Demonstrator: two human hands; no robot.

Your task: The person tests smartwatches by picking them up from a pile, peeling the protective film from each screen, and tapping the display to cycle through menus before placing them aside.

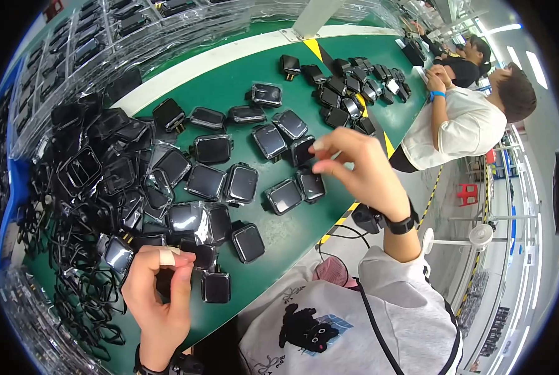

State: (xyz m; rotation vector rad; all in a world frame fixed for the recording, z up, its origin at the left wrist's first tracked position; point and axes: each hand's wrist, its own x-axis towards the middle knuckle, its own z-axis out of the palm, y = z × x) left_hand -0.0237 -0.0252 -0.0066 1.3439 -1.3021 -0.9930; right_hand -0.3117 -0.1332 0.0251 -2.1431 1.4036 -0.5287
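Parts are small black square screen modules, glossy glass face, rounded corners, most in clear film wrap. Dozens spread over the green tabletop (pixel 292 234).

Left hand (pixel 161 300): near the tabletop's front edge, bandage on one finger. Grip closed around a black module (pixel 165 280), thumb and fingers pinched over it; the part is mostly hidden by the fingers, only a dark patch shows. Just beside it lie another module (pixel 216 287) on the right and a film-wrapped one (pixel 117 255) on the left.

Right hand (pixel 354 169): out over the middle of the tabletop, black band on the wrist. Fingertips drawn together, pinching the edge of a dark module (pixel 302 150), which is tilted, not flat like its neighbours. Two modules sit just below the hand: one (pixel 311 185) touching the fingers' shadow, one (pixel 284 196) next to it.

Left side: a dense heap of modules and black frames (pixel 85 175), with clear blister trays (pixel 92 44) behind it. Far end: another cluster of modules (pixel 354 87) near a yellow-black stripe. A second person in a white shirt (pixel 464 128) sits at the right end of the tabletop.
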